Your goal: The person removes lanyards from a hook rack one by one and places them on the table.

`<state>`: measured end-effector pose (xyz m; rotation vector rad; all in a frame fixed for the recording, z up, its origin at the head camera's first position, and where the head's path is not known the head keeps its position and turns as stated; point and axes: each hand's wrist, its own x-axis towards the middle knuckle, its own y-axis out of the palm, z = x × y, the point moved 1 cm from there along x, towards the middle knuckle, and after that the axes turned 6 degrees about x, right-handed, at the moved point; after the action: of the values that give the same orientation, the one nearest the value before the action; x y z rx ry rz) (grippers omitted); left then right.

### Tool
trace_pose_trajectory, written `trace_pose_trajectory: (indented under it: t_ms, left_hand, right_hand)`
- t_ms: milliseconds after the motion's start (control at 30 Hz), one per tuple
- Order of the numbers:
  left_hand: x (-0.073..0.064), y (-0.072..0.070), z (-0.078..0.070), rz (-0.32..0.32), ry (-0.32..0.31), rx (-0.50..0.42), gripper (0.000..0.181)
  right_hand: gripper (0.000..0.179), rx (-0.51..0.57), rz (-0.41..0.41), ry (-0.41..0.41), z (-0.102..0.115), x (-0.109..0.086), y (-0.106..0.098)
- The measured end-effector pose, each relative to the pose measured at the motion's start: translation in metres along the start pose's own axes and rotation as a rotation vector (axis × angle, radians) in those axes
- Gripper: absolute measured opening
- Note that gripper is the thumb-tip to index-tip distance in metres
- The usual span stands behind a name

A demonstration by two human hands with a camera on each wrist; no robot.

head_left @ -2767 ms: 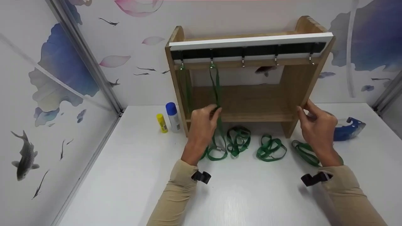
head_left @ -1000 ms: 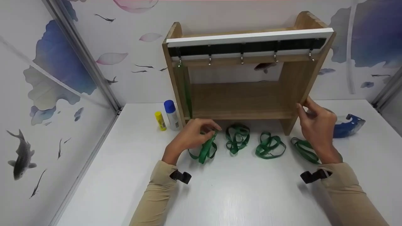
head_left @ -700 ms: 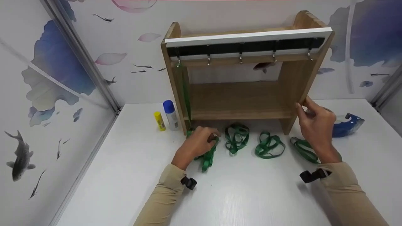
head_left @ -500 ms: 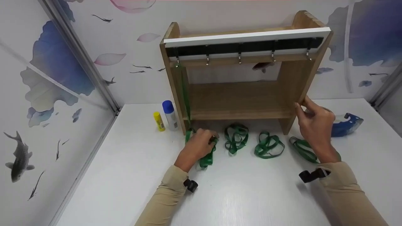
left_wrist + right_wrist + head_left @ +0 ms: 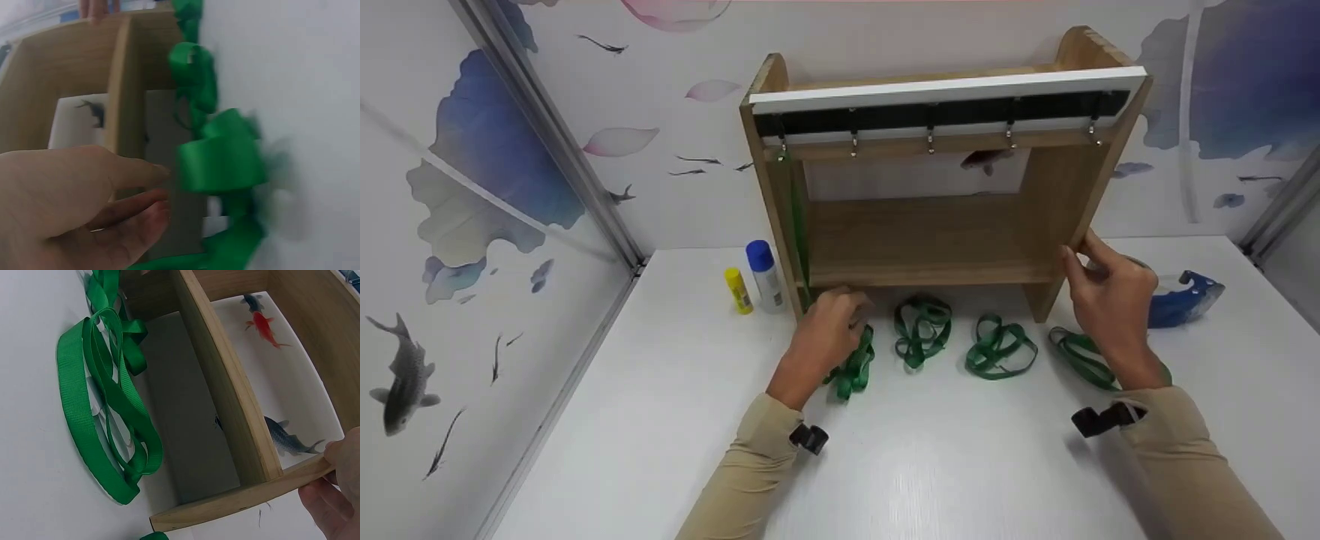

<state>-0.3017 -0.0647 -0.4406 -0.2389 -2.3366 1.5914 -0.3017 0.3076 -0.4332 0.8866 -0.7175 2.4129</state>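
My left hand (image 5: 825, 330) hovers by the wooden shelf's lower left corner, just over a bunched green lanyard (image 5: 855, 375) on the table. In the left wrist view its fingers (image 5: 140, 171) are loosely extended, with nothing between them, beside the green ribbon (image 5: 222, 160). Another green lanyard (image 5: 799, 225) hangs from the leftmost hook; its lower end is hidden behind the hand. My right hand (image 5: 1114, 300) pinches the right side panel of the wooden shelf (image 5: 1046, 195) between thumb and fingers, as the right wrist view also shows at the panel's edge (image 5: 242, 498).
More coiled green lanyards lie along the shelf's front: one coil (image 5: 922, 330), a second coil (image 5: 1001, 349) and a third coil (image 5: 1084, 356) by the right wrist. A yellow glue stick (image 5: 739, 291) and blue-capped tube (image 5: 766, 274) stand left. A blue tape dispenser (image 5: 1185, 300) sits right.
The lanyard from the second hook has come off and now lies bunched on the table. My left hand has let it go and moved slightly up. The right hand keeps its grip.
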Motion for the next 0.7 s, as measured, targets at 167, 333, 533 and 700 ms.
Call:
trace_pose_trajectory:
  t_ms: [167, 333, 533, 700]
  left_hand:
    - [-0.001, -0.035, 0.007, -0.273, 0.005, -0.122, 0.021]
    - [-0.003, -0.063, 0.027, -0.599, 0.013, -0.180, 0.014]
    - [-0.004, -0.078, 0.045, -0.749, -0.022, -0.244, 0.034]
    - [-0.004, -0.077, 0.044, -0.720, -0.017, -0.261, 0.043]
  right_hand:
    - [0.044, -0.013, 0.004, 0.012, -0.001, 0.000, -0.001]
    - [0.044, -0.011, 0.004, 0.009, -0.002, -0.001, 0.000]
    - [0.044, -0.024, 0.004, 0.023, -0.002, -0.001, 0.000]
    - [0.044, -0.038, 0.009, 0.033, -0.001, -0.002, 0.000]
